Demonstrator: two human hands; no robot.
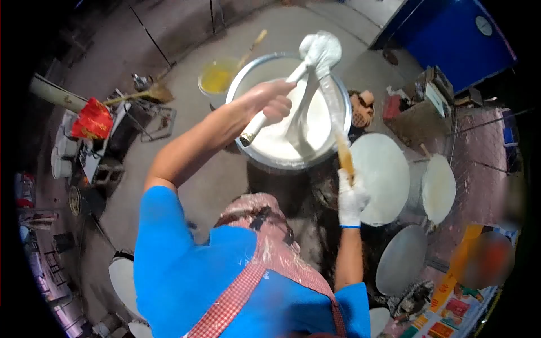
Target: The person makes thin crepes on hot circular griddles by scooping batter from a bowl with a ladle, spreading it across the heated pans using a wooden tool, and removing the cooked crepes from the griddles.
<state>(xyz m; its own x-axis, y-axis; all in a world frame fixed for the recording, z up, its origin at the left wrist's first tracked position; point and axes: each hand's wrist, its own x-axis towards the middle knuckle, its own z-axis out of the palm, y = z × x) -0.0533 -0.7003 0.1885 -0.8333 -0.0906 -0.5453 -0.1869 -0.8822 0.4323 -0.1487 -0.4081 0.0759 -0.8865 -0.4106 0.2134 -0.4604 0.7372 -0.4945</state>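
Over a wide metal pot (280, 164) of thick white batter (321, 124), my bare left hand (273, 101) is wrapped round a white batter-coated stick (256, 127). My right hand (351, 201), in a white glove, grips the wooden handle (345, 156) of a long tool slanting up across the pot's right side. Both implements meet above the far rim, where a white lump (324, 52) covers their ends and hides the tool's head. A sheet of batter hangs from there into the pot.
A bucket of yellow liquid (217, 77) with a brush-like handle stands left of the pot. On the right are round pale discs (380, 180), a grey round plate (401, 260) and a box (421, 119). A red bag (92, 119) lies far left.
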